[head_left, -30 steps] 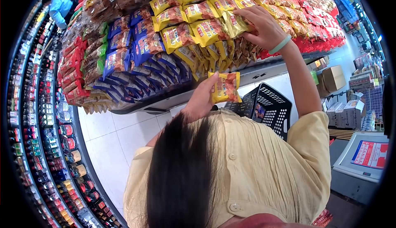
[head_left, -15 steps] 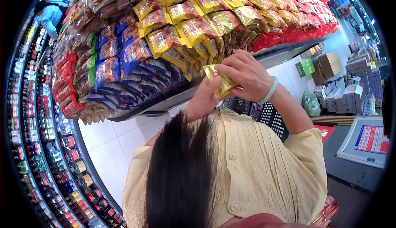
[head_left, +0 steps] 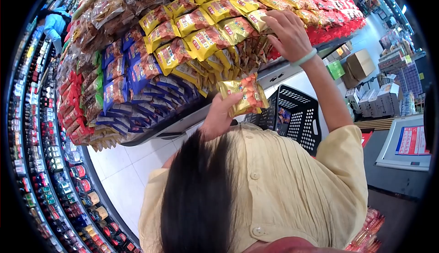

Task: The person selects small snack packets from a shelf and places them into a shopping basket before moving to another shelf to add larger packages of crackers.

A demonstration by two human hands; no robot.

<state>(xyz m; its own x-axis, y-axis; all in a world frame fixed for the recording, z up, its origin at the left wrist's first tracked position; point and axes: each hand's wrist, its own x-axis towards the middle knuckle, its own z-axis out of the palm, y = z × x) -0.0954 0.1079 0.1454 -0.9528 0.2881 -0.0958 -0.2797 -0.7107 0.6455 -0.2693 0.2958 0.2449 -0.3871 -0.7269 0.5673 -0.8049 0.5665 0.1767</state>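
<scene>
Shelves of bottles and jars point(head_left: 59, 161) curve up the left side of the shop, with pale floor tiles point(head_left: 116, 173) beside them; over that floor the person's left hand point(head_left: 217, 115) holds a gold packet point(head_left: 247, 98) out in front of the body, thumb lying over its near end, fingers mostly hidden underneath; whether a second packet lies beneath it cannot be told. Farther out, the right hand point(head_left: 290, 33), a pale bracelet point(head_left: 305, 57) at its wrist, is stretched to the display, its fingertips at the edge of another gold packet on the display point(head_left: 257, 20); thumb and fingers stand somewhat apart, and it cannot be told whether they have closed on it; the step in hand looks like a reach for this packet while the left hand bears its own; lifting it would call for thumb and fingertips to meet on the wrapper without dragging its neighbours. Around that spot lie yellow packets point(head_left: 203, 42) in overlapping rows, with blue packets point(head_left: 144, 67) to their left and red packets point(head_left: 336, 17) to the right; a black basket point(head_left: 308, 131) with perforated walls stands below the right arm, some packaged goods inside; beyond it sits a cardboard box point(head_left: 359, 64), and at the far left is another person in blue point(head_left: 55, 26).
</scene>
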